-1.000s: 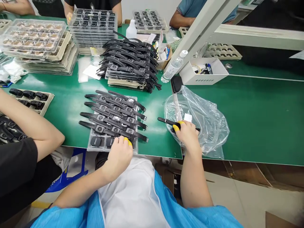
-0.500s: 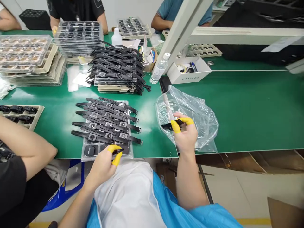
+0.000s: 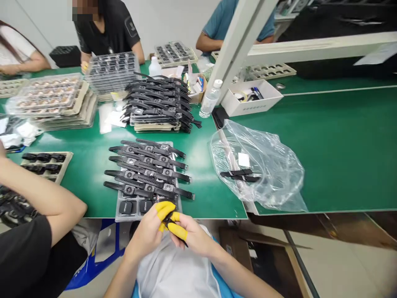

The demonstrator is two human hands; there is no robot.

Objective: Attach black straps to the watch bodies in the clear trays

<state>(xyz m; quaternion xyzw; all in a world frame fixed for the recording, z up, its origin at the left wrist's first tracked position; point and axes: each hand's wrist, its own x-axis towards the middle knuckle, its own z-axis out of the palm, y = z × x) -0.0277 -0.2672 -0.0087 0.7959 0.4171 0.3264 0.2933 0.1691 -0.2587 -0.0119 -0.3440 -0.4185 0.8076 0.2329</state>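
Note:
My left hand [image 3: 150, 231] and my right hand [image 3: 194, 234], both in yellow finger cots, meet at the table's front edge. In my left fingers is a small black watch case [image 3: 169, 216], mostly covered. My right fingers pinch a black watch strap [image 3: 185, 243], whose end sticks out below; whether it is joined to the case is hidden. Just beyond lies a clear tray [image 3: 118, 213] with several black smartwatches [image 3: 149, 171], backs up, in rows, and square black cases [image 3: 125, 207] in its front pockets. More black straps [image 3: 240, 174] rest on a clear plastic bag [image 3: 279, 174] at the right.
Behind stand a pile of strapped watches [image 3: 158, 99], stacked trays [image 3: 68, 103], a clear bottle [image 3: 211, 99] and a white box [image 3: 254, 103]. A metal post [image 3: 238, 45] rises beside them. A co-worker's arm [image 3: 46, 194] reaches in from the left. Other people sit across the table.
My right hand has come left from the plastic bag with a strap, and black straps now lie on the bag. My left hand has moved slightly right and down. The hands now meet.

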